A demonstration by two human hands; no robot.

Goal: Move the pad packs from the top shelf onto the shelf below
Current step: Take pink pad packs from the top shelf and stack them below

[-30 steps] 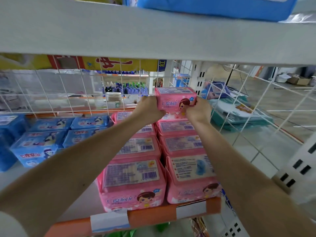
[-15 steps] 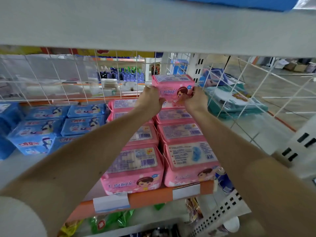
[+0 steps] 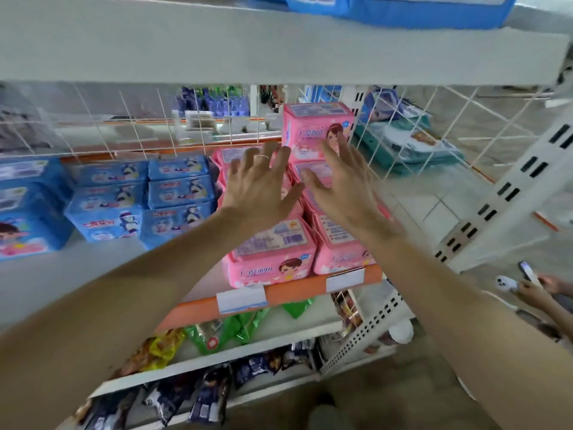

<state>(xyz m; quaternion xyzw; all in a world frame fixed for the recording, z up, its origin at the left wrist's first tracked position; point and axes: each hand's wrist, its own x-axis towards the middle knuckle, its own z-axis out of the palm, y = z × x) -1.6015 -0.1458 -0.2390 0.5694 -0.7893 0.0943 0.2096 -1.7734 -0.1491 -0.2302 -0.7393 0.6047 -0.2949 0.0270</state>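
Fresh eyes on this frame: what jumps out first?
Two spread, empty hands mid-frame: the left hand and right hand hover in front of a pink pad pack perched atop the back of the pink pack rows on the orange-edged shelf. To the left, blue pad packs fill that shelf, and a blue pack lies on the top shelf.

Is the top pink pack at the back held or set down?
Set down. The pink pack rests on the pink stack; left hand and right hand are spread open, gripping nothing.
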